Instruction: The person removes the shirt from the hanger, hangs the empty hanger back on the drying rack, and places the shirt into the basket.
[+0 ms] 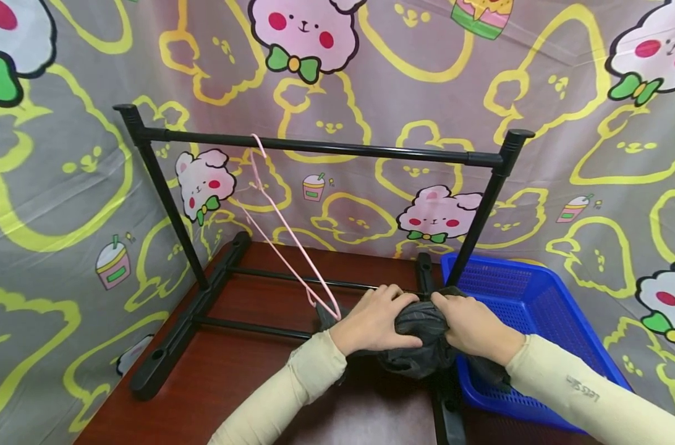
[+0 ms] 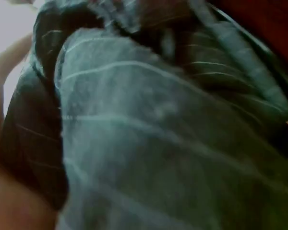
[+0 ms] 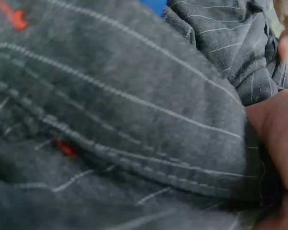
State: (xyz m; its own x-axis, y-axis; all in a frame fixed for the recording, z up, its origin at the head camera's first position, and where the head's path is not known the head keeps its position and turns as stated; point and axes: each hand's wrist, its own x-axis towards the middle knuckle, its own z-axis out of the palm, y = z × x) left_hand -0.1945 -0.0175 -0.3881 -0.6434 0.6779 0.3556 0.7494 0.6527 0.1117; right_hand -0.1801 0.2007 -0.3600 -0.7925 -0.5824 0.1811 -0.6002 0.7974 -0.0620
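A bunched dark grey garment with thin white stripes [image 1: 418,358] lies between both hands; its folds hide what kind it is. My left hand [image 1: 373,318] grips the bunch from the left, fingers over the top and thumb in front. On the other side, my right hand [image 1: 476,324] holds the cloth near the basket. Striped fabric [image 2: 125,124] fills most of the left wrist view. In the right wrist view, a stitched edge and small red marks show on the fabric [image 3: 158,96]. A pink hanger [image 1: 297,242] slants from the rack's bar down to beside my left hand.
The black rack [image 1: 326,147] stands on a reddish-brown table [image 1: 248,371]. A blue plastic basket [image 1: 560,309] sits at the right around the rack's foot, with part of the dark cloth hanging into it. Behind, a patterned curtain [image 1: 360,105] encloses the table.
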